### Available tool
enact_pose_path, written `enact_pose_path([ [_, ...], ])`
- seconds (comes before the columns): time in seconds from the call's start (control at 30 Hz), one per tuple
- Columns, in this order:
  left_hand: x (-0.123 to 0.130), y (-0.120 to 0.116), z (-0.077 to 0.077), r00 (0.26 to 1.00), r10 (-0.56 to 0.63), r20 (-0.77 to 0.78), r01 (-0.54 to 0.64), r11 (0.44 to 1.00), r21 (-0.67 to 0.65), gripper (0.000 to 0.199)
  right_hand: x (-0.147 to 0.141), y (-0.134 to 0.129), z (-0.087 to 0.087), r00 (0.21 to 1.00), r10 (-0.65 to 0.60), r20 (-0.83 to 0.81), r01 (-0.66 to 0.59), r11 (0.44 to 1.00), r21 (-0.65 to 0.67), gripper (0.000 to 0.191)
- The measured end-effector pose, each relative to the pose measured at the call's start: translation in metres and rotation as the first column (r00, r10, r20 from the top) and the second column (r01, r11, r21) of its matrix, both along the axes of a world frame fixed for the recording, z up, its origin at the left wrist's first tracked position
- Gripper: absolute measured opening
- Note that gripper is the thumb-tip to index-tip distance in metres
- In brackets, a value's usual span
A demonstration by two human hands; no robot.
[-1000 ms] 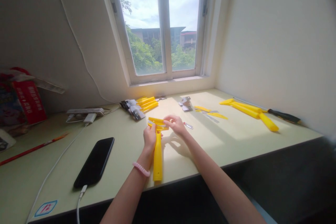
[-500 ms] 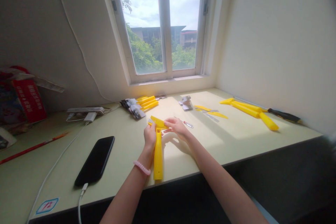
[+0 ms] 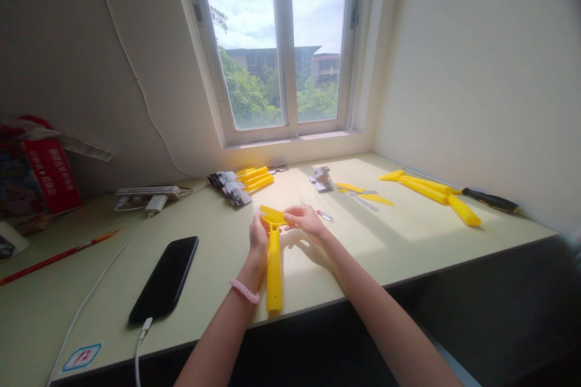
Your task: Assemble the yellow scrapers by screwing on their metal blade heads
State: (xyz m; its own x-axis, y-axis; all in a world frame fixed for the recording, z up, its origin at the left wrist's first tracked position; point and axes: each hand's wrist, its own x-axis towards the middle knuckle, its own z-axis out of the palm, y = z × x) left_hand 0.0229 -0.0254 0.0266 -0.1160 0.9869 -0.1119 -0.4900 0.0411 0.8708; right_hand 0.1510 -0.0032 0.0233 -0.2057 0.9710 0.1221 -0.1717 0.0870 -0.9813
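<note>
Left hand (image 3: 258, 237) grip clenched on a yellow plastic scraper (image 3: 273, 272), right hand (image 3: 306, 221) grip unclear at its head; the metal piece (image 3: 324, 214) at two o'clock seems called for next.

A bright yellow plastic scraper (image 3: 273, 272) is gripped at mid-frame, its long, rounded handle running straight toward the person and its wide, flat head tilted at the far end. The left hand (image 3: 258, 236) wraps the narrow neck just below the head, while the right hand (image 3: 306, 221) reaches in from the side, its fingertips at the head's right edge. Sunlight falls across the glossy yellow plastic, and the handle appears whole and unmarked.
</note>
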Motion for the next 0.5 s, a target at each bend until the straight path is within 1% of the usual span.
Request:
enact_pose_path([
  [0.07, -0.004, 0.001, -0.001, 0.994, 0.092, -0.054, -0.093, 0.996, -0.011, 0.036, 0.001, 0.0, -0.001, 1.0, 0.004, 0.021, -0.004, 1.0, -0.015, 0.02],
  [0.13, -0.008, 0.003, -0.003, 0.971, 0.22, -0.094, -0.22, 0.976, 0.01, 0.025, 0.001, 0.0, -0.001, 0.999, 0.004, 0.047, -0.002, 1.0, -0.031, 0.018],
  [0.2, -0.011, 0.006, -0.004, 0.948, 0.298, -0.108, -0.297, 0.954, 0.031, 0.016, 0.001, -0.001, -0.001, 0.997, 0.0, 0.076, 0.003, 0.999, -0.04, 0.016],
  [0.33, -0.012, 0.009, -0.006, 0.942, 0.317, -0.11, -0.316, 0.948, 0.033, 0.011, 0.001, -0.004, 0.002, 0.993, -0.011, 0.119, 0.015, 0.999, -0.036, 0.016],
  [0.5, -0.011, 0.007, -0.006, 0.957, 0.281, -0.068, -0.278, 0.959, 0.044, 0.013, 0.0, -0.004, 0.003, 0.994, -0.018, 0.111, 0.02, 1.0, -0.022, 0.013],
])
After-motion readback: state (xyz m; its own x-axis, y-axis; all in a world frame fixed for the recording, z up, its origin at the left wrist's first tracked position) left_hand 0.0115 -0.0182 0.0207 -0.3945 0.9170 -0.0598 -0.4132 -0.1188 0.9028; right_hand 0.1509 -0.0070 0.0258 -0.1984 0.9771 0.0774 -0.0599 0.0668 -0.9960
